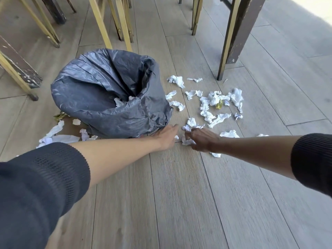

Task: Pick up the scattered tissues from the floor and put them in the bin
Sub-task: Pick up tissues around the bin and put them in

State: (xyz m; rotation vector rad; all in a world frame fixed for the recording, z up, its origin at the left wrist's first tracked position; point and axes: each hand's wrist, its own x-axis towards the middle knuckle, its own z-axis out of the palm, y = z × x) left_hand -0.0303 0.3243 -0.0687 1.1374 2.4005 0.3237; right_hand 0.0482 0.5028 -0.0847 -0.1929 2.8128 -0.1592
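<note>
The nearest tissues (187, 141) lie on the floor (179, 194) at centre frame, between both hands. The right hand (203, 140) touches them, fingers curled onto a scrap; the left hand (166, 136) lies flat, holding nothing. The bin (86, 87) stands just upper left, mouth open; more tissues spread to the right.

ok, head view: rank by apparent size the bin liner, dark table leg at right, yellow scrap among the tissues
1. Grey bin liner
2. Dark table leg, farther away, so true size unsure
3. Yellow scrap
</note>
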